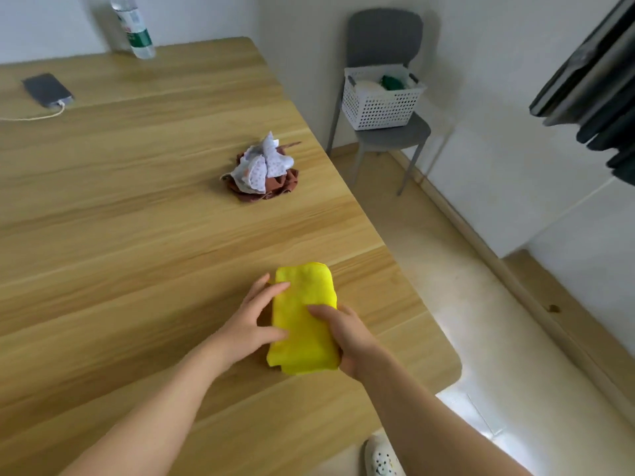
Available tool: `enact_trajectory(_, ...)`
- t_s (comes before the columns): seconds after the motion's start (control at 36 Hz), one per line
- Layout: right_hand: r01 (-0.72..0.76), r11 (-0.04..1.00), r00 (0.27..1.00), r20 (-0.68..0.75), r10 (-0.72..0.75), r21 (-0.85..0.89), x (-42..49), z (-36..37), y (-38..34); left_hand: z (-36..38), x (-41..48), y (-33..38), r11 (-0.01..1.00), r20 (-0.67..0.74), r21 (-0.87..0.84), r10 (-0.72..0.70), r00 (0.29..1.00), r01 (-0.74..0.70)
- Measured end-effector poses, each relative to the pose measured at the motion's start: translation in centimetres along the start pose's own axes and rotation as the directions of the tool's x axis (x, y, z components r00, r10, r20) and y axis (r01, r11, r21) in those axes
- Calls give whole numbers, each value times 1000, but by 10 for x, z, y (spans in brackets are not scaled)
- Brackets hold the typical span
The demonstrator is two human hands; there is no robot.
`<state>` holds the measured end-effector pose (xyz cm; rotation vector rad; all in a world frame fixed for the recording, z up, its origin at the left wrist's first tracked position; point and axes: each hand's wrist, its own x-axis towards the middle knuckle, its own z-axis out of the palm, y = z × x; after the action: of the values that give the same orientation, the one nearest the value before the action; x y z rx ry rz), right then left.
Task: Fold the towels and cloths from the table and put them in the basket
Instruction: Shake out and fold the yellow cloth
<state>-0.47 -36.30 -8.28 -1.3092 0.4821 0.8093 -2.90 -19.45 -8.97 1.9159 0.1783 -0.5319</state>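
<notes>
Bare forearms nearest, angled in over the near corner of the bench (137,218), pale wood grain with a rounded corner. Between the hands, on the bench top: yellow cloth (304,304), fluffy, folded into a thick oblong with soft rounded edges. Left hand (252,321) against its left edge, fingers (278,288) straight and released, tips touching the fabric. Right hand (347,338) grasping the cloth's right side, thumb on top, the remaining fingers curled out of sight round the edge.

Further up the bench, well apart: crumpled heap, white dotted cloth (261,166) lying on brown cloth (275,188), both unfolded. Beyond the bench, white perforated plastic basket (378,104) on the seat of a grey chair (385,32), something cream and something green inside.

At the far left, flat grey device (46,89) with a pale cable (34,116) plugged in; clear plastic bottle (135,29) with a green label near the wall. White holed shoe (381,456) on the pale floor below.
</notes>
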Motion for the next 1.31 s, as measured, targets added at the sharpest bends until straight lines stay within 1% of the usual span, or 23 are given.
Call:
enact_trajectory(0.03, 19, 999, 1000, 17, -20, 51, -3, -14, -7, 10, 7, 13, 992, -7, -130, 1, 1000, -2)
enact_trajectory(0.08, 70, 991, 997, 21, -73, 117, -8, -42, -23, 34, 26, 41, 954, -23, -299, -13, 1000, 6)
enact_trajectory(0.14, 123, 979, 992, -2, -124, 161, -13, -74, -41, 62, 48, 69, 916, -31, -401, -30, 999, 15)
enact_trajectory(0.19, 183, 964, 983, -41, -179, 191, -16, -110, -59, 92, 70, 98, 890, -48, -456, -39, 998, 13)
enact_trajectory(0.28, 295, 936, 954, -108, -278, 195, -20, -173, -84, 141, 102, 142, 874, -39, -485, -10, 999, -10)
enact_trajectory(0.33, 340, 921, 937, -155, -315, 188, -21, -219, -99, 177, 124, 171, 874, -22, -485, 18, 1000, -26)
enact_trajectory(0.47, 357, 926, 913, -257, -317, 126, -24, -330, -137, 265, 171, 243, 876, -13, -478, 61, 998, -59)
enact_trajectory(0.56, 399, 913, 880, -312, -357, 80, -24, -382, -161, 307, 199, 278, 875, 10, -483, 29, 1000, -20)
enact_trajectory(0.64, 425, 900, 867, -330, -374, 96, -20, -418, -184, 329, 224, 301, 861, 25, -508, -16, 1000, 26)
enact_trajectory(0.72, 423, 901, 882, -274, -384, 101, -6, -438, -206, 334, 248, 313, 837, 76, -539, -64, 995, 95)
enact_trajectory(0.78, 391, 912, 906, -226, -358, 122, 7, -448, -222, 331, 267, 319, 832, 108, -541, -73, 991, 120)
enact_trajectory(0.86, 345, 927, 931, -180, -318, 144, 33, -458, -248, 322, 300, 330, 824, 112, -548, -95, 989, 141)
enact_trajectory(1.06, 300, 947, 952, -94, -290, 116, 110, -468, -332, 285, 403, 365, 767, 40, -634, -90, 995, 95)
enact_trajectory(1.17, 284, 951, 958, -84, -275, 120, 163, -463, -398, 247, 472, 393, 732, 11, -678, -77, 997, 64)
enact_trajectory(1.31, 282, 955, 959, -66, -277, 89, 230, -444, -473, 194, 544, 422, 704, -50, -709, -101, 994, 36)
